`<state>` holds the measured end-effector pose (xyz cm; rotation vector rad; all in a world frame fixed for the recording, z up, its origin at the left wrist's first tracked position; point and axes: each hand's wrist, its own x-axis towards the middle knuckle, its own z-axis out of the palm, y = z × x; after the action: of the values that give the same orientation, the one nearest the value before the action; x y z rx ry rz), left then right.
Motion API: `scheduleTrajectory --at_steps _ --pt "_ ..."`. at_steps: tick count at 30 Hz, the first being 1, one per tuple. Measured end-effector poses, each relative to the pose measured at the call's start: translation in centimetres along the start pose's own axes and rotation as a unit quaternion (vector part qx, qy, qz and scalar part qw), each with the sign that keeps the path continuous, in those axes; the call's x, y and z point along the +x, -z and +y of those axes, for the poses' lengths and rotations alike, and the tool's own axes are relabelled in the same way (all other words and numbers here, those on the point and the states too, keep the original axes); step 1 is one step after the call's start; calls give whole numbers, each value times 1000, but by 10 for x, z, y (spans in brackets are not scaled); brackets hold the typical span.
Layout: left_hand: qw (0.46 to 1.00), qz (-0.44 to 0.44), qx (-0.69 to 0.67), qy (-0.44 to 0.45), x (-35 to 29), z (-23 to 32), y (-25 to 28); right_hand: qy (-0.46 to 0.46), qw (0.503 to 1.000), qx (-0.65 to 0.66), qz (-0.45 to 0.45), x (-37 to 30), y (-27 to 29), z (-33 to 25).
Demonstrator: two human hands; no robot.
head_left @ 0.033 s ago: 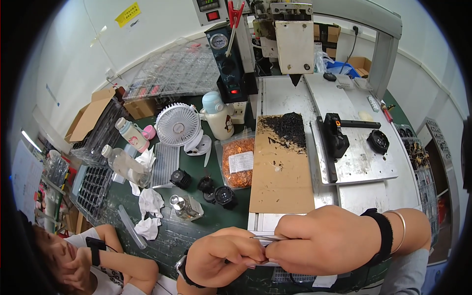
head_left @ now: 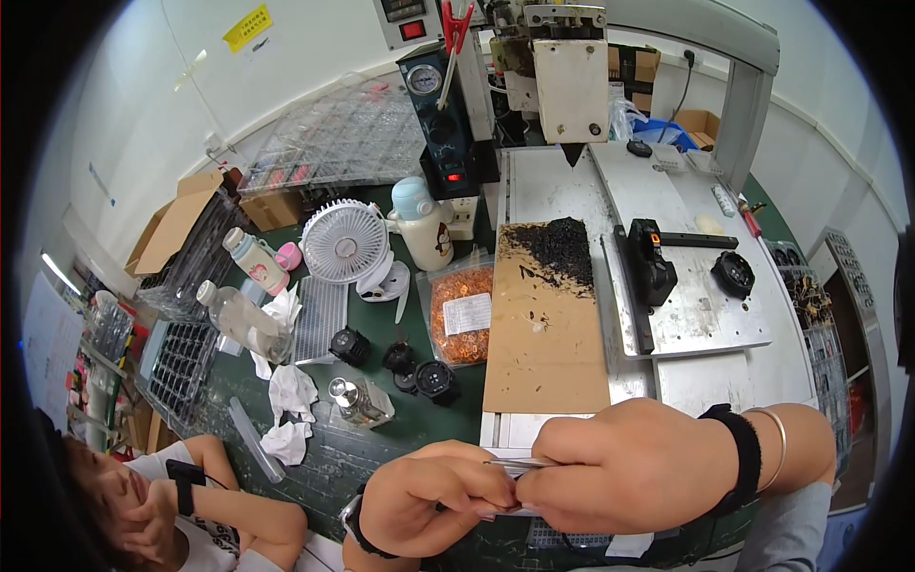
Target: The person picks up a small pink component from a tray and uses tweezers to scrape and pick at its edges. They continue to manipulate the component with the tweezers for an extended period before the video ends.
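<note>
My left hand (head_left: 434,496) and my right hand (head_left: 620,467) meet at the near edge of the bench, fingertips almost touching. Silver metal tweezers (head_left: 519,463) are pinched in my right hand, their thin prongs reaching toward my left fingers. The fingers of my left hand are curled and pressed together; whatever they may hold is hidden. Just beyond both hands lies a brown cardboard sheet (head_left: 543,372) bearing a heap of small black pieces (head_left: 562,248).
A metal machine bed (head_left: 705,324) carries a black clamp (head_left: 648,267) and a round black part (head_left: 733,275). Leftward are a bag of orange rings (head_left: 461,315), black watch-like parts (head_left: 437,381), a glass bottle (head_left: 360,402), crumpled tissues (head_left: 291,393) and a white fan (head_left: 348,243). Another person (head_left: 143,496) sits lower left.
The tweezers' prongs look slightly wider apart than before. Both hands stay in the same place.
</note>
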<state>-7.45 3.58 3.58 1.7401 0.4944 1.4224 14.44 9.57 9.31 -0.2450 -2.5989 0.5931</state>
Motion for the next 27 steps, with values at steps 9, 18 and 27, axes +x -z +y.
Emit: scheduleTrajectory --at_steps 9,18,27 --pt "1000 -8 9 3 0 -1 -1 41 999 -33 -13 -1 -6 3" --pt "1000 18 -17 -5 0 -3 -6 84 993 -77 22 0 -2 0" --pt "999 34 -19 -9 0 -2 -5 56 996 -64 15 -2 5 2"
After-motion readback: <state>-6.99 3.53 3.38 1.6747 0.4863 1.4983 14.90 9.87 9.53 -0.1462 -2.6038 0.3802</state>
